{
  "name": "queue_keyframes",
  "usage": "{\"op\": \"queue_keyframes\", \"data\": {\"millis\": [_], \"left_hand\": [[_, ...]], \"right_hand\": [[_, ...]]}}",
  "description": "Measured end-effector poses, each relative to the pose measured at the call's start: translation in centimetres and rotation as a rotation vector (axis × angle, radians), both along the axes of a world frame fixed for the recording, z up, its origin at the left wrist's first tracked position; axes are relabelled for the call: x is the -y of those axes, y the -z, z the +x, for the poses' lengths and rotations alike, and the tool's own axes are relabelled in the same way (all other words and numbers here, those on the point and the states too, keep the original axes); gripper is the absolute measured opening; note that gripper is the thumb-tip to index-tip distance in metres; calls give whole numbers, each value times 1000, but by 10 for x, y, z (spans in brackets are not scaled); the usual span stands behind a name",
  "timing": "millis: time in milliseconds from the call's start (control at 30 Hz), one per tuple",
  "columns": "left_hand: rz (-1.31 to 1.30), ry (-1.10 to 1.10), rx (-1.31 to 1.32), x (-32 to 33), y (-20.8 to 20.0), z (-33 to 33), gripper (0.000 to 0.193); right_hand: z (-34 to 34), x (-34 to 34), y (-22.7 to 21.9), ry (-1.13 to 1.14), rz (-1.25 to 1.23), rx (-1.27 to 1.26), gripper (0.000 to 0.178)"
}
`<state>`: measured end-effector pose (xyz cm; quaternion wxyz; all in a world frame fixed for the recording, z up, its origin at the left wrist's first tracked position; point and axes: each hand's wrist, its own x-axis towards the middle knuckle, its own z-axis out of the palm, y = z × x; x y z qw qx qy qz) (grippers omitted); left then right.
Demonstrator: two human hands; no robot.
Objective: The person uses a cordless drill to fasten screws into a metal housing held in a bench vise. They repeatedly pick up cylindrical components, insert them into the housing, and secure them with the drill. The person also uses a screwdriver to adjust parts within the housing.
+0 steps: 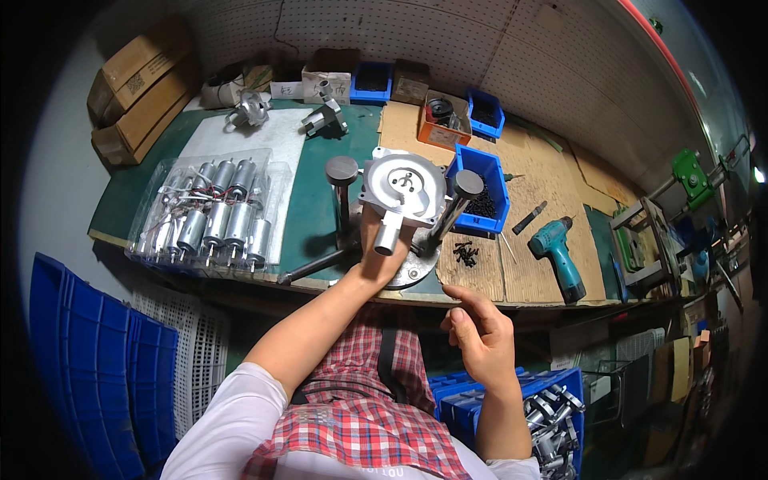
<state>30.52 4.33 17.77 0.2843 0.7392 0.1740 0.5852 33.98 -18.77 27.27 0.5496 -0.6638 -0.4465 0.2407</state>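
Observation:
My left hand (379, 254) reaches under a round silver metal housing (405, 186) and grips it from below, with most of its fingers hidden. The housing has a short pipe (387, 234) pointing toward me. It is between two upright steel posts (342, 172) of a bench fixture, whose round base plate (414, 274) shows below. A dark lever bar (316, 266) sticks out to the left. My right hand (483, 332) hovers off the bench's front edge, empty, its fingers loosely bent and apart. Nearest to it on the cardboard lies a small pile of black screws (466, 254).
Silver motors (216, 222) fill a clear plastic tray at left. A blue bin (498, 196) of black screws and a teal cordless drill (558, 258) are at right. Two metal castings (326, 118) stand behind. Below the edge sits a blue crate (580, 384) of metal parts.

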Motion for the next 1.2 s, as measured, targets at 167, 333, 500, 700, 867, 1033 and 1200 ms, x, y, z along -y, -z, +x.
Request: {"op": "queue_keyframes", "data": {"millis": [167,333,500,700,867,1033,1200], "left_hand": [[-802,592,571,24,-28,3,31],[-683,659,422,51,-6,-12,36],[-1100,1060,-20,93,-77,-87,42],[-585,1040,-833,117,-42,-77,53],[-475,1170,-988,141,-58,-80,80],[-540,1029,-813,82,-52,-110,64],[-427,810,-817,33,-63,-151,63]], "right_hand": [[1,1,5,13,-16,-33,27],[7,10,-12,190,130,516,37],[5,7,-22,60,263,727,57],[-2,46,40,185,257,-41,42],[46,152,71,815,238,17,46],[66,334,100,2004,-167,160,40],[-2,478,163,2144,-848,312,61]]}}
